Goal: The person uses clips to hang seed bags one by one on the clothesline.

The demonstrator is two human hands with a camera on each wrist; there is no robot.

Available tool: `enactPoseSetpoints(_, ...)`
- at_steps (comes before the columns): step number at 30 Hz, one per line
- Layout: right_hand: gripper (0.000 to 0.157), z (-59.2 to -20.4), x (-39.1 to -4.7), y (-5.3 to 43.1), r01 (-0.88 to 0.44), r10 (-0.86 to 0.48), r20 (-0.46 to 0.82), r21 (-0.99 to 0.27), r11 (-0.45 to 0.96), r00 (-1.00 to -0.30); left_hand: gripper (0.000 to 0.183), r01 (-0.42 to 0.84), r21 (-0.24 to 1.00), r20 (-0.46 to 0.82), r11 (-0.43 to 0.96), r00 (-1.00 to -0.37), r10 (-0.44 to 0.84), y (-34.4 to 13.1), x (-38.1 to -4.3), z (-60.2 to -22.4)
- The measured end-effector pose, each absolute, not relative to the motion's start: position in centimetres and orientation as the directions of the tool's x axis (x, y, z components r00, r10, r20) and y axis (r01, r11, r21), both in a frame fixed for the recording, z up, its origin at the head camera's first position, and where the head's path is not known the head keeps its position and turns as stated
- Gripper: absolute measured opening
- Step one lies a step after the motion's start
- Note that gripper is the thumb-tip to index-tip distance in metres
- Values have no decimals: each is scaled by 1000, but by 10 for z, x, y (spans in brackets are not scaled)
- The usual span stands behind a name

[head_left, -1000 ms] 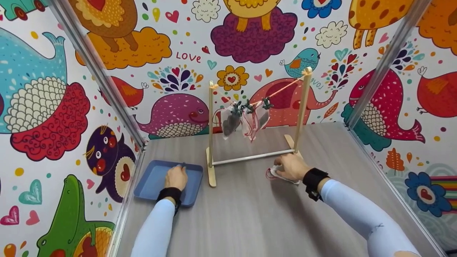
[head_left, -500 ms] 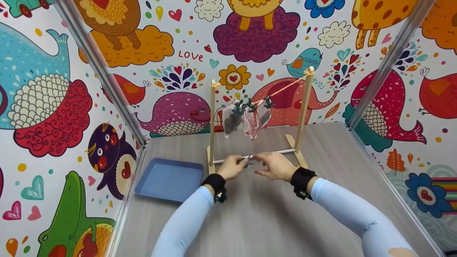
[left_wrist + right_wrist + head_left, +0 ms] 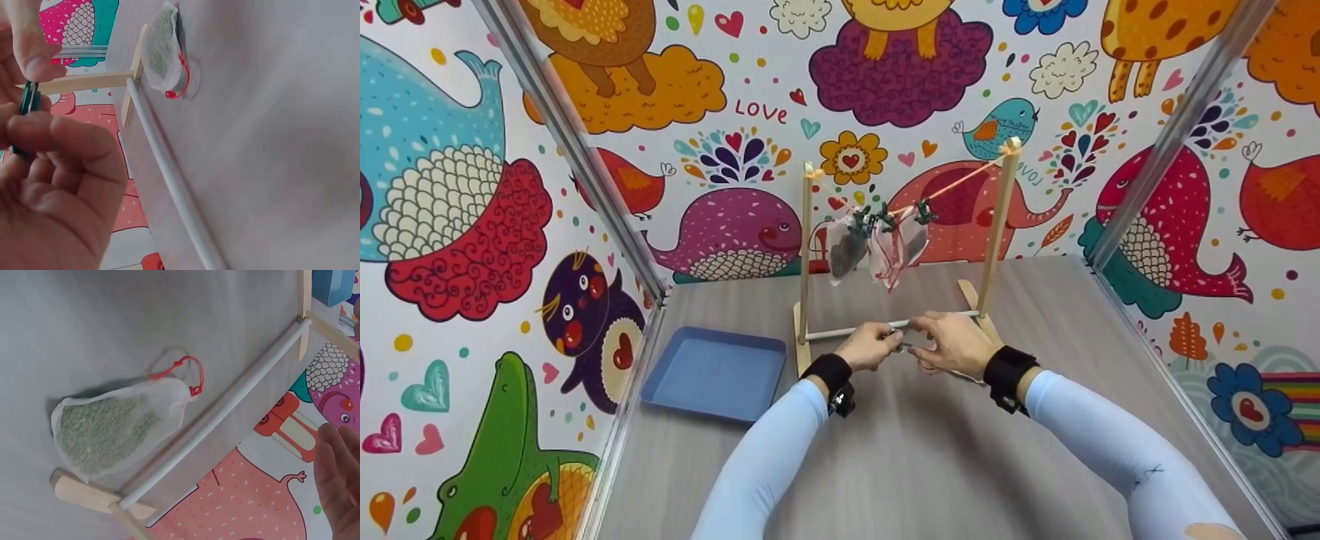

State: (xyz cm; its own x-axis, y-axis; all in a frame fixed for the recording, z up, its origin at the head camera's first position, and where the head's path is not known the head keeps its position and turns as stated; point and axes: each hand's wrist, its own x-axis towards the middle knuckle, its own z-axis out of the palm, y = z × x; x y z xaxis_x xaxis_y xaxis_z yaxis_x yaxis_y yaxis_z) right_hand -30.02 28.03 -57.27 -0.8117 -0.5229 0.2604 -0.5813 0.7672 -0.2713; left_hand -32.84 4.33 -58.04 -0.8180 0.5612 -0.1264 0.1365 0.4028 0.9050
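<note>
My left hand (image 3: 868, 345) pinches a small dark green clip (image 3: 29, 102) between thumb and fingers, in front of the rack's low white rod (image 3: 840, 332). From the right, my right hand (image 3: 956, 343) meets it, thumb and index finger at the clip's other end; the exact contact is partly hidden. Beneath my right hand lies a white mesh drawstring pouch (image 3: 112, 427) with green bits inside and a red cord, flat on the table beside the rod. In the head view my right hand covers most of that pouch.
A wooden rack with two posts (image 3: 997, 225) stands at the back. From its orange string (image 3: 967, 180), several similar pouches (image 3: 847, 251) hang by dark green clips (image 3: 922, 212). A blue tray (image 3: 712, 411) lies at the left. Patterned walls enclose the table (image 3: 900, 465).
My left hand has come from the blue tray to the middle, bringing the clip. My right hand has let go of the pouch and moved left to the clip.
</note>
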Motion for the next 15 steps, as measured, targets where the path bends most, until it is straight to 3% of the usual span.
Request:
enactPoseSetpoints(3,29,-575,-302,287,-623,-573,263,-188,759,-777,35,112,913,-138,392,-819,557,50,-326,-585)
enactPoseSetpoints(6,18,-578,-305,298,-637,-590,279,-114,763,-757,40,23,932,-159,362,-870,466,62,-324,-592)
enactPoseSetpoints(8,17,-581,-308,306,-628,-584,287,-87,773,-759,44,-57,939,-192,340,-905,380,70,-328,-604)
enactPoseSetpoints(9,20,-583,-310,311,-620,-576,292,-80,781,-764,49,-49,939,-170,339,-926,338,76,-339,-628)
enactPoseSetpoints(12,32,-590,-315,324,-594,-549,292,-92,799,-783,47,43,874,-111,484,-952,285,95,-373,-699)
enactPoseSetpoints(15,34,-597,-317,334,-550,-506,263,-130,825,-821,41,251,671,-4,698,-940,342,113,-384,-748)
